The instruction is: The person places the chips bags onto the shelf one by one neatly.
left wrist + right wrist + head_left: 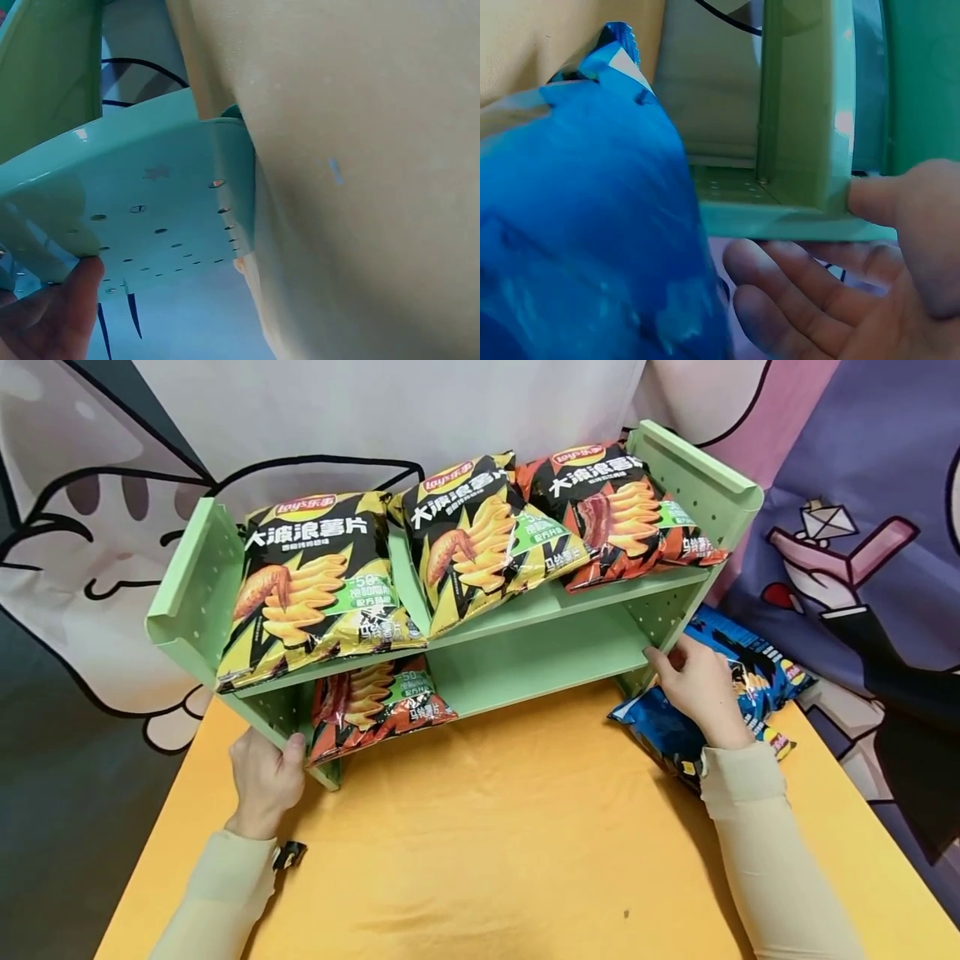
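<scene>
- Green shelf rack (pixel 540 664) is at the far side of the yellow table (pixel 487 835), between my hands; I cannot tell whether all its feet bear on the cloth.
- My hands are well apart: my left (pixel 266 781) grips the lower left side panel, and my right (pixel 701 685) pinches the right panel, thumb on the front edge, fingers outside.
- I judge the frame light and fairly stiff, perhaps thin metal or plastic; its smooth finish could slip under fingertips.
- Both perforated side panels look the best hold, taken low and evenly so it stays level.
- Three chip bags (pixel 307 585) lean on the top tier and a red one (pixel 375 693) on the lower; soft and crushable, they could slide off if I tip it.
- Blue bags (pixel 757 668) lie beside my right hand, easy to snag.
</scene>
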A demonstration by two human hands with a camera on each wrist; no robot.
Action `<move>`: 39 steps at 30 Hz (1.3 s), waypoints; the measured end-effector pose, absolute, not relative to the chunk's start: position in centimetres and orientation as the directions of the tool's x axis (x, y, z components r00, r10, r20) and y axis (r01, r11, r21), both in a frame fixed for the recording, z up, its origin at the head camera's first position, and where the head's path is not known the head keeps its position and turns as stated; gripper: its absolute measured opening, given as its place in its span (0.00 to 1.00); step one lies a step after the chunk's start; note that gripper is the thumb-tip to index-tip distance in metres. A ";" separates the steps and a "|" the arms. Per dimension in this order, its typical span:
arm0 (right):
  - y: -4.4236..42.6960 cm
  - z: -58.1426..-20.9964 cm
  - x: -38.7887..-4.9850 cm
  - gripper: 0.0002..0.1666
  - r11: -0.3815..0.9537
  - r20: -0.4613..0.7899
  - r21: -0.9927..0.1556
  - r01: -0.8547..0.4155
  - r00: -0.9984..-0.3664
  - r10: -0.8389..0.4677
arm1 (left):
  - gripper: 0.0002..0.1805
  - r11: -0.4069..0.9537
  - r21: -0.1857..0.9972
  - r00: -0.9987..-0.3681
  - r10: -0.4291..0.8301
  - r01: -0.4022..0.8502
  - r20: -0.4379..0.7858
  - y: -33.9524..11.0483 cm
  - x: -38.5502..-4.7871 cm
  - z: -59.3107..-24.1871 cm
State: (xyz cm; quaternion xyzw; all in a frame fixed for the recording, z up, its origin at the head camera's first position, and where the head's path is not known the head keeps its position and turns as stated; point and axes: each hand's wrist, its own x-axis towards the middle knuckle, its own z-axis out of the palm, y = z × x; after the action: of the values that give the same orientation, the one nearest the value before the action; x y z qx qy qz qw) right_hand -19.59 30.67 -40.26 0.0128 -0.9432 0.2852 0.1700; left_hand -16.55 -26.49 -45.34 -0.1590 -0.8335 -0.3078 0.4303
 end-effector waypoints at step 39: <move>39.1 -42.5 -10.8 0.44 0.950 -0.316 -0.266 0.165 -0.946 0.075 | 0.29 0.761 0.387 -0.608 0.012 0.521 0.794 -27.2 -16.8 -45.1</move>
State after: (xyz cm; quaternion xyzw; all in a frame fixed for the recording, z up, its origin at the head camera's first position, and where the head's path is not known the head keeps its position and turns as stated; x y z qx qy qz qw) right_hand -10.80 39.06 -42.51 -0.0615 -0.9755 0.1460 -0.1528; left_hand -16.77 -27.20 -45.15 -0.1584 -0.8423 -0.3076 0.4134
